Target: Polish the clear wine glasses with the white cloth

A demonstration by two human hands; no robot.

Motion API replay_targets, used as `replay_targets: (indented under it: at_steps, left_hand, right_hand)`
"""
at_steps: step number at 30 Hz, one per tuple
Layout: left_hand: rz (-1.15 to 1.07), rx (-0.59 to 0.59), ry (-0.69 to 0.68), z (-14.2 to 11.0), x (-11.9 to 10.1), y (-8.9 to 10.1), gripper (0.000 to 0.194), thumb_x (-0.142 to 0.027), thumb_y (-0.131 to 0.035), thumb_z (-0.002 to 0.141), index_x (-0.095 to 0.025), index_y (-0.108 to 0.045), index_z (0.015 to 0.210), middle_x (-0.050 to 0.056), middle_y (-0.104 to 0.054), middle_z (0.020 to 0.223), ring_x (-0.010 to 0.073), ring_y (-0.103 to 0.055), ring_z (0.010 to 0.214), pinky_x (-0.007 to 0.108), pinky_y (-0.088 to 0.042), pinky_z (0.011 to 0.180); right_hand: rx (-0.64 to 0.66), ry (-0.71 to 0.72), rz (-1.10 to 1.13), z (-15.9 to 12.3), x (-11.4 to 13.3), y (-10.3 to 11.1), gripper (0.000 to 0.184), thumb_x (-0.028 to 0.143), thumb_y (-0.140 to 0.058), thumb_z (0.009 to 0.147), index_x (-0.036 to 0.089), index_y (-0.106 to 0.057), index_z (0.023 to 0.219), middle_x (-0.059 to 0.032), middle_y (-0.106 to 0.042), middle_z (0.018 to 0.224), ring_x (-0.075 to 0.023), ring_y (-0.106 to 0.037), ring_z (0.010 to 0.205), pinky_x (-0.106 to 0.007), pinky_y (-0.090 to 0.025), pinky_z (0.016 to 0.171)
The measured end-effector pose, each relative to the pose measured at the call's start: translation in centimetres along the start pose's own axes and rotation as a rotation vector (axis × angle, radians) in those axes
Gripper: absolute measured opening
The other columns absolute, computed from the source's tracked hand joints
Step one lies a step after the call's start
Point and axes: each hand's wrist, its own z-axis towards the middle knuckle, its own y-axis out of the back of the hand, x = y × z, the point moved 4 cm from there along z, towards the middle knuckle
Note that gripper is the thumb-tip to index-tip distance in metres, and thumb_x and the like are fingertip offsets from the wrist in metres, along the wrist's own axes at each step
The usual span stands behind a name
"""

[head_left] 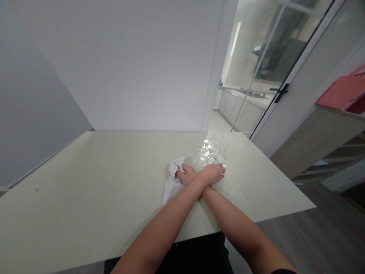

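My forearms cross over the pale tabletop (114, 182), the left one lying above the right. My right hand (188, 174) is on the left side of the crossing, its fingers closed on a white cloth (172, 186) that is bunched at the top and hangs down onto the table. My left hand (212, 174) reaches to the right, its fingers curled at the near edge of a cluster of clear, shiny, glass-like shapes (212, 152). Something glinting shows at its fingertips, too small to make out. Whether the clear shapes are separate pieces is hard to tell.
A white wall (137, 76) rises behind the table. At the right is a glass-paned door with a black handle (281, 93). Beyond it, a shelf unit (313, 137) carries a pink-red item (342, 93). A small dark spot (37, 189) marks the tabletop's left.
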Motion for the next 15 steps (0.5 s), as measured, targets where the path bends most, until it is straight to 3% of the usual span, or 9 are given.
replay_targets:
  at_steps: [2,4,8,15]
  left_hand:
    - [0.061,0.032,-0.176,0.1,-1.0,-1.0,0.029,-0.035,-0.051,0.093,-0.024,-0.064,0.117,0.008,-0.062,0.125,0.0250,-0.066,0.107,0.034,-0.050,0.090]
    - [0.123,0.074,-0.246,0.3,-1.3,-1.8,0.037,-0.040,-0.049,0.094,-0.024,-0.057,0.127,0.008,-0.056,0.136,0.0253,-0.065,0.110,0.035,-0.051,0.090]
    - [0.222,0.132,-0.186,0.7,-0.5,-2.7,0.040,-0.043,-0.047,0.094,-0.024,-0.053,0.128,0.009,-0.051,0.143,0.0268,-0.065,0.110,0.037,-0.052,0.088]
    - [0.259,0.082,-0.200,0.6,-0.5,-2.4,0.031,-0.040,-0.050,0.093,-0.021,-0.057,0.117,0.009,-0.061,0.124,0.0261,-0.068,0.099,0.035,-0.054,0.077]
  right_hand:
    - [0.006,0.033,-0.035,0.5,-0.4,-0.2,0.025,0.041,-0.063,0.086,0.016,-0.059,0.080,0.0029,-0.055,0.074,-0.0142,-0.051,0.073,-0.024,-0.038,0.063]
    - [0.006,0.085,-0.065,0.9,-0.7,-0.4,0.025,0.040,-0.062,0.084,0.017,-0.056,0.075,0.0038,-0.051,0.070,-0.0127,-0.047,0.070,-0.024,-0.031,0.060]
    - [0.008,0.144,-0.058,1.2,-1.1,-0.6,0.024,0.039,-0.059,0.085,0.018,-0.054,0.075,0.0038,-0.051,0.070,-0.0115,-0.046,0.068,-0.023,-0.029,0.060]
    - [-0.003,0.177,-0.106,1.0,-0.8,-0.6,0.027,0.041,-0.059,0.087,0.018,-0.052,0.074,0.0041,-0.049,0.069,-0.0114,-0.045,0.067,-0.023,-0.028,0.059]
